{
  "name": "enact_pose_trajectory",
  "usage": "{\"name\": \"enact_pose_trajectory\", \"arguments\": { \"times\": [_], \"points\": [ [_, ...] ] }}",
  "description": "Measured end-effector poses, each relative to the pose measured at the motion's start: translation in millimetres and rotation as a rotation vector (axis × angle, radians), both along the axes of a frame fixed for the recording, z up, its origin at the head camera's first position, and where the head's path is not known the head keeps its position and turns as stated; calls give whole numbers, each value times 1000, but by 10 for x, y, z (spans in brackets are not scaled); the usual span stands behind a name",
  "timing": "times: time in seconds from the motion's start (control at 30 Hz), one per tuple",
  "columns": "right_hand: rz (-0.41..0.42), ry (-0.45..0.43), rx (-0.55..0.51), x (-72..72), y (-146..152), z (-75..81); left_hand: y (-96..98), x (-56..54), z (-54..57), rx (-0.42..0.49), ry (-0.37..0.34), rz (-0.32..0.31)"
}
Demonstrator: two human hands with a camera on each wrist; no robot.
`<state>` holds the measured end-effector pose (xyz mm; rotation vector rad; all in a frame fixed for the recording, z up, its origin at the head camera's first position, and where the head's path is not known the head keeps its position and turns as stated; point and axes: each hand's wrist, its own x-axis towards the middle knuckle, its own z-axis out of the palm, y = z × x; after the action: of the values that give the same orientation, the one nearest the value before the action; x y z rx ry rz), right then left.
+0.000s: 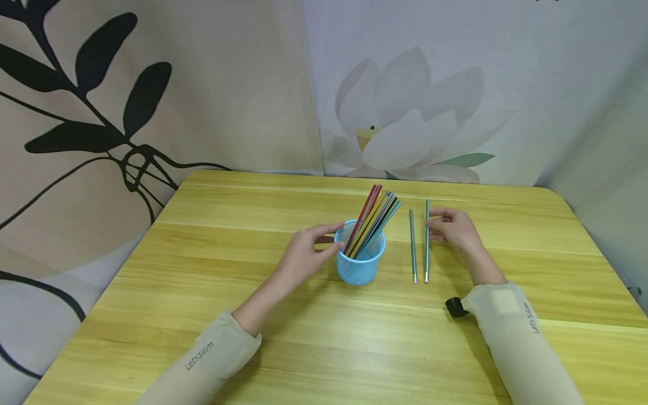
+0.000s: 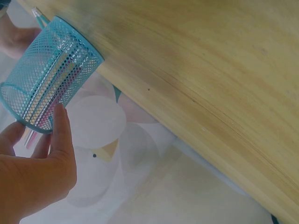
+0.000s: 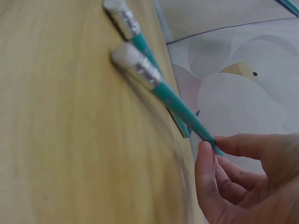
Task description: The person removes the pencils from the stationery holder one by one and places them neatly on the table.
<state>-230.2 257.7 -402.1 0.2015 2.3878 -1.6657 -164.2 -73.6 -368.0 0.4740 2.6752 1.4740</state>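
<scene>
A light blue mesh pencil cup point(image 1: 360, 272) stands on the wooden table, with several pencils point(image 1: 373, 220) in red, yellow, silver, black and teal leaning inside. My left hand point(image 1: 302, 254) holds the cup at its left side, thumb and fingers at the rim, as the left wrist view of the cup point(image 2: 29, 70) also shows. Between thumb and fingertips, my right hand point(image 1: 455, 229) pinches a teal pencil point(image 3: 183, 110) by the end away from its white eraser. Left of it lies a second teal pencil point(image 1: 413, 247), nearly parallel and untouched.
The wooden table point(image 1: 324, 349) reaches back to a wall hanging point(image 1: 415, 118) with a printed flower. A dark leaf print point(image 1: 103, 50) covers the left wall. A small black object point(image 1: 457, 307) sits by the right sleeve cuff.
</scene>
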Motion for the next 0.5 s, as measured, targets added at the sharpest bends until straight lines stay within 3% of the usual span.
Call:
{"name": "enact_pose_trajectory", "arguments": {
  "times": [0.5],
  "points": [
    [-9, -40, 48, -50, -14, -91, -1, 8, 11, 8, 0, 0]
  ]
}}
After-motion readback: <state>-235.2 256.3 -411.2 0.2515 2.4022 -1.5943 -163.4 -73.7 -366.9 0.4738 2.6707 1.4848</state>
